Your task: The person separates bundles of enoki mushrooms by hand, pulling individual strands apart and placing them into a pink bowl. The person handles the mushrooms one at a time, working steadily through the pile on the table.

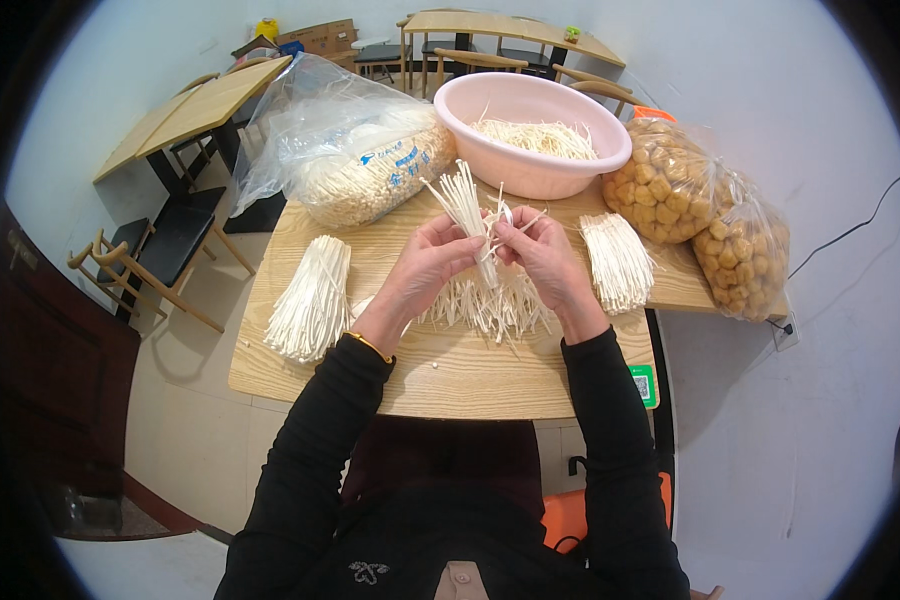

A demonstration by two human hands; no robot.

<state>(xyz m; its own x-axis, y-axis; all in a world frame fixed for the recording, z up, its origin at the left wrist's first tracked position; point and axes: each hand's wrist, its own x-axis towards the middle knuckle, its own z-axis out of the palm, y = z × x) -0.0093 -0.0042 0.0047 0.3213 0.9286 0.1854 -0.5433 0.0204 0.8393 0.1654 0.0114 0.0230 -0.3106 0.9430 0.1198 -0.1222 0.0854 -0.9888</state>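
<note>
A small bundle of white enoki mushrooms [461, 201] is pinched in my left hand [436, 257], its stems fanning upward. My right hand [538, 244] holds a few thin enoki strands [499, 217] between thumb and fingers, close beside that bundle. Below both hands a loose pile of enoki strands [495, 307] spreads over the wooden table [450, 390]. Left of my left hand lies a thick enoki cluster [313, 300]; a second cluster [617, 262] lies right of my right hand.
A pink plastic basin [532, 176] with loose enoki stands at the table's far side. Left of it lies a clear plastic bag [375, 161] full of enoki. Two bags of fried tofu puffs [664, 180] [742, 251] sit by the right wall. A green code card [643, 386] is at the right edge.
</note>
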